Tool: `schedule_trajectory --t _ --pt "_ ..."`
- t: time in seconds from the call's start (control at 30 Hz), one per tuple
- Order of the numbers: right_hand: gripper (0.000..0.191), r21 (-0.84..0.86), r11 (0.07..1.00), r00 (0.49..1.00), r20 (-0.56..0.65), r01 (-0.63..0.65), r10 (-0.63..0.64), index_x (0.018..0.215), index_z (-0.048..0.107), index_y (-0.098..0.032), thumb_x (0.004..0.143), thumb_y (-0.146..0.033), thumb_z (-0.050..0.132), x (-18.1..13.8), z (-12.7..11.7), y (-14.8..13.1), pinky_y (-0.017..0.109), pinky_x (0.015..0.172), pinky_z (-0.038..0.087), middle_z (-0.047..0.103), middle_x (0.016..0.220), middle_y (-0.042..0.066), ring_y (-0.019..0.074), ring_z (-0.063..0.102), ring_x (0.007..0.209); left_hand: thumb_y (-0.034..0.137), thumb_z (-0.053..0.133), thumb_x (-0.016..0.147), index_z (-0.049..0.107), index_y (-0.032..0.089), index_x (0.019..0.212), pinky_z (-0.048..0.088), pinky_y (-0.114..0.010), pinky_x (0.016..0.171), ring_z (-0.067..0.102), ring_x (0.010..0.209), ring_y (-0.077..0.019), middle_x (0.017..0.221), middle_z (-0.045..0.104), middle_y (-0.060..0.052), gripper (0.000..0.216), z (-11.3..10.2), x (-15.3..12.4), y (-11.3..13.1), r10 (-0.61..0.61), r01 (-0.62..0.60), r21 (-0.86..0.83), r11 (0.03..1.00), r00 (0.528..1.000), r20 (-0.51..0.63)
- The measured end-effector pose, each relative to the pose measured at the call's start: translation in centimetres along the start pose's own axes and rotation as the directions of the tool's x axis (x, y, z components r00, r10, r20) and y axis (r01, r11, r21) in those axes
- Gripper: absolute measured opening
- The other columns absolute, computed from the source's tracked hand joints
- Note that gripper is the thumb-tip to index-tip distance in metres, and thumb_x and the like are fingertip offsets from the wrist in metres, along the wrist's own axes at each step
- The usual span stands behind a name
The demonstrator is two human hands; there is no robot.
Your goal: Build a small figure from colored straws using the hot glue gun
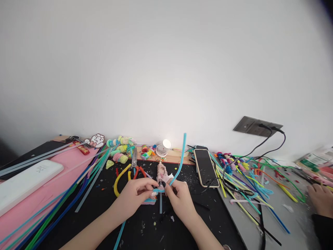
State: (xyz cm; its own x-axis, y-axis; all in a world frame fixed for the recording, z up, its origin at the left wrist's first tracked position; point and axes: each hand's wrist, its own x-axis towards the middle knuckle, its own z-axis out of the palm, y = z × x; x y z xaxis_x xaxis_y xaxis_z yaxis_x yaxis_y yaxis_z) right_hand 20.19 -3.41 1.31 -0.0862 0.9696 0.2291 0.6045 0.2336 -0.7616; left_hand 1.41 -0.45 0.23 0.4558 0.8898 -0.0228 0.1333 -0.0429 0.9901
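A light blue pipe cleaner (180, 165) runs between both hands, its long end rising from the right one. My left hand (136, 194) pinches the short, bent end between thumb and fingertips. Close beside it, my right hand (180, 199) grips the same pipe cleaner with thumb and forefinger. A small black piece (163, 184) shows at the right fingertips; I cannot make out what it is. Just behind the hands lies a small pinkish figure-like object (161, 169), partly covered by them. Scissors with red handles (134, 159) lie beyond my left hand, near a curved yellow pipe cleaner (116, 185).
A phone (206, 168) lies right of the hands, with loose pipe cleaners (243, 205) beyond. A white case (31, 182) rests on a pink sheet (74, 163) at left. A lit lamp (167, 143) stands by the wall. Another person's hand (321, 199) is at far right.
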Motion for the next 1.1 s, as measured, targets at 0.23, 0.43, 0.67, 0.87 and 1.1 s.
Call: schedule_trajectory --t 0.23,0.43,0.67,0.87,1.1 --pt "0.031 -0.004 1.000 1.000 0.004 -0.002 0.002 0.058 0.045 -0.019 0.088 -0.028 0.044 -0.1 0.1 -0.1 0.024 0.053 0.027 0.042 0.053 -0.004 0.0116 0.038 0.052 0.026 0.067 0.076 0.073 0.017 0.090 0.054 -0.030 0.074 0.069 0.075 -0.0208 0.073 0.069 -0.001 0.018 0.0 0.0 -0.4 -0.043 0.042 -0.153 0.987 0.999 -0.002" --pt "0.030 0.001 1.000 1.000 0.000 -0.001 0.001 0.059 0.048 -0.019 0.087 -0.025 0.046 -0.2 0.3 0.0 0.024 0.054 0.029 0.044 0.054 -0.004 0.0119 0.042 0.053 0.029 0.069 0.075 0.072 0.016 0.088 0.057 -0.036 0.079 0.072 0.076 -0.0229 0.077 0.074 -0.004 0.018 0.1 0.2 -0.7 -0.065 0.064 -0.240 0.969 0.998 0.002" --pt "0.030 0.009 1.000 1.000 0.007 -0.027 0.027 0.058 0.048 -0.019 0.087 -0.025 0.046 -0.1 0.4 -0.2 0.023 0.053 0.030 0.046 0.054 -0.003 0.0122 0.043 0.053 0.023 0.070 0.074 0.073 0.018 0.086 0.056 -0.031 0.072 0.071 0.070 -0.0206 0.068 0.072 -0.001 0.013 0.2 0.1 0.0 -0.053 0.047 -0.231 0.972 0.998 -0.017" --pt "0.032 0.013 0.999 0.999 0.006 -0.047 0.046 0.057 0.047 -0.020 0.088 -0.026 0.046 -0.1 0.5 0.0 0.023 0.053 0.032 0.046 0.053 -0.003 0.0125 0.045 0.052 0.024 0.070 0.075 0.074 0.018 0.082 0.056 -0.030 0.074 0.072 0.073 -0.0202 0.075 0.076 -0.003 0.010 0.2 0.0 -0.1 -0.044 0.047 -0.243 0.969 0.999 0.020" --pt "0.031 0.021 0.998 0.998 0.010 -0.054 0.054 0.058 0.049 -0.019 0.088 -0.026 0.046 -0.1 0.5 0.1 0.023 0.054 0.032 0.047 0.053 -0.003 0.0121 0.045 0.053 0.025 0.071 0.073 0.075 0.016 0.082 0.057 -0.032 0.074 0.072 0.073 -0.0213 0.077 0.077 -0.004 0.013 0.1 0.0 0.5 -0.104 0.101 -0.245 0.964 0.995 0.002"
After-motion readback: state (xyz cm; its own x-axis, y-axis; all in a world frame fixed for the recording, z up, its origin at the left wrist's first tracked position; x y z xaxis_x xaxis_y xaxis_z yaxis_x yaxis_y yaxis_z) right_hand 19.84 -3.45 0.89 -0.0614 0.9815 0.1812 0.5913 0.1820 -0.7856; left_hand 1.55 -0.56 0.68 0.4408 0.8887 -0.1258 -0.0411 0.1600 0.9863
